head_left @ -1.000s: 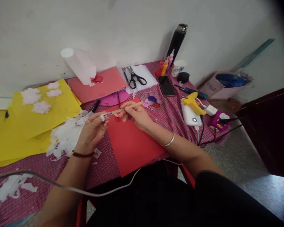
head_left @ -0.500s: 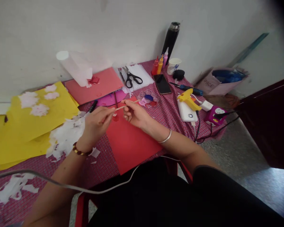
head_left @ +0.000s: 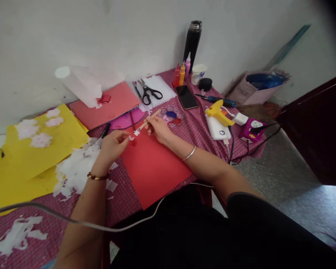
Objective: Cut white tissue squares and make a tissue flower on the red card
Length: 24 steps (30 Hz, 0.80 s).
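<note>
While clamping a wooden stick (head_left: 143, 125) in the grip of the right hand (head_left: 158, 129), points it toward eight o'clock, with white paper (head_left: 137, 133) at its tip, over the eleven o'clock part of a red sheet (head_left: 156, 168). Holds the left hand (head_left: 114, 146) at the sheet's ten o'clock, near a small pale scrap (head_left: 131, 138); cannot tell whether pinching it.

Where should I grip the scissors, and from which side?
The scissors are probably best taken by the black handle loops, coming from the near side: the loops face that way, while the blades point toward the wall. They lie flat, so reach down from above.
</note>
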Motion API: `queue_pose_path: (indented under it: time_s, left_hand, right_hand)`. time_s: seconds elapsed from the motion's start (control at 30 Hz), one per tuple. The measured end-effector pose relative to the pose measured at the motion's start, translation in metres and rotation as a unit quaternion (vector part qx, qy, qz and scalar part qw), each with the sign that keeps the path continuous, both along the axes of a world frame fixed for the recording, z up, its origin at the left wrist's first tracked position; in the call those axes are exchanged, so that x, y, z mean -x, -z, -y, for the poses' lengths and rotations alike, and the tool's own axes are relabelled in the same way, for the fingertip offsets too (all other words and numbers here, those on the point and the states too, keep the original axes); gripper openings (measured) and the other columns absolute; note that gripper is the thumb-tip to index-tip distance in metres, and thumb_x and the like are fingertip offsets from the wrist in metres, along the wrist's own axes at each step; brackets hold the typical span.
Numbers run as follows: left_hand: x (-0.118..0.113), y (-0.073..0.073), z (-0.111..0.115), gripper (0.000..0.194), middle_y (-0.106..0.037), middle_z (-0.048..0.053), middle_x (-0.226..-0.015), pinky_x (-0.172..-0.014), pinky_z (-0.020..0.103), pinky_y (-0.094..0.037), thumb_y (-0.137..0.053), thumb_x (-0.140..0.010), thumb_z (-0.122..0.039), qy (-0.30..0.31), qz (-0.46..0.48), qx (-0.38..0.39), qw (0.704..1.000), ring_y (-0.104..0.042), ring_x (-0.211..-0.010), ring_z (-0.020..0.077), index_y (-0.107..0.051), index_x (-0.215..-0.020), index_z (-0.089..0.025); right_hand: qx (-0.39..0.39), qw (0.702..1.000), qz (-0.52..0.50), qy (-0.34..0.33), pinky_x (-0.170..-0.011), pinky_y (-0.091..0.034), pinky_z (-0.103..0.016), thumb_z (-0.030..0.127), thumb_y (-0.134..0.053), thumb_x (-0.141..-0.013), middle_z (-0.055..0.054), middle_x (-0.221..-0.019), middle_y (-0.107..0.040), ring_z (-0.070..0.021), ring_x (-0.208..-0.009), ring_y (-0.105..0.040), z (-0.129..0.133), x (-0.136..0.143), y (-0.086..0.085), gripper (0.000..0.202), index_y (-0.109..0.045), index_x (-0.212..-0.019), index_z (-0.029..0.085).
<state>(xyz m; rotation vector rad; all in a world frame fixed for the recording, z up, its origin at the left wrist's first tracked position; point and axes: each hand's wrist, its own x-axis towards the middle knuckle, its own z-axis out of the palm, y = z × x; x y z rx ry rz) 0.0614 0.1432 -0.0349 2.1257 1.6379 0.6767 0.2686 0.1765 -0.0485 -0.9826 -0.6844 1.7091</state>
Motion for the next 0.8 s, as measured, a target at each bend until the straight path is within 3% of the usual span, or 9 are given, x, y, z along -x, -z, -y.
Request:
queue_pose_path:
  time_s: [0.2,0.37,0.5,0.6,0.8]
  left_hand:
    - [-0.013,0.013,0.002,0.026,-0.073,0.008,-0.091,-0.073,0.032,-0.047,-0.053,-0.087,-0.03,0.038,-0.117,-0.041,0.992,-0.066,-0.082,0.0225,-0.073,-0.101,-0.019]
    - [-0.015,0.017,-0.001,0.019,-0.071,0.007,-0.082,-0.068,0.032,-0.043,-0.052,-0.086,-0.028,0.002,-0.15,-0.039,0.988,-0.064,-0.078,0.023,-0.068,-0.083,-0.02]
    - [-0.006,0.024,-0.006,0.016,-0.069,0.006,-0.078,-0.063,0.031,-0.04,-0.052,-0.084,-0.03,-0.038,-0.113,-0.031,0.992,-0.061,-0.069,0.0202,-0.062,-0.076,-0.02]
    - [-0.001,0.028,-0.007,0.017,-0.066,0.004,-0.071,-0.061,0.03,-0.038,-0.052,-0.083,-0.033,-0.046,-0.072,-0.012,0.996,-0.059,-0.066,0.0186,-0.059,-0.074,-0.021]
    - [-0.001,0.028,-0.006,0.016,-0.062,0.001,-0.065,-0.059,0.029,-0.037,-0.051,-0.081,-0.032,-0.055,-0.026,0.008,0.998,-0.056,-0.061,0.017,-0.058,-0.073,-0.021]
  right_hand:
    - [-0.077,0.99,0.113,0.016,-0.038,-0.034,-0.018,0.014,-0.048,-0.101,0.008,-0.049,-0.055,-0.0055,-0.034,-0.044,-0.007,0.001,0.005,0.028,-0.051,-0.074,0.018]
    - [-0.133,0.979,0.152,0.008,-0.042,-0.037,-0.018,0.015,-0.05,-0.1,0.008,-0.054,-0.056,-0.006,-0.04,-0.046,-0.013,0.002,0.017,0.024,-0.051,-0.076,0.019]
    - [-0.189,0.961,0.2,-0.017,-0.048,-0.039,-0.021,0.017,-0.05,-0.099,0.006,-0.058,-0.056,-0.008,-0.046,-0.048,-0.014,0.005,0.022,0.021,-0.05,-0.078,0.019]
    - [-0.257,0.929,0.261,-0.048,-0.058,-0.042,-0.023,0.019,-0.05,-0.099,0.004,-0.065,-0.058,-0.0103,-0.055,-0.053,-0.012,0.008,0.021,0.019,-0.051,-0.08,0.018]
    - [-0.359,0.835,0.403,-0.11,-0.074,-0.043,-0.027,0.023,-0.048,-0.1,-0.003,-0.085,-0.066,-0.0157,-0.08,-0.062,-0.005,0.011,0.018,0.014,-0.058,-0.094,0.016]
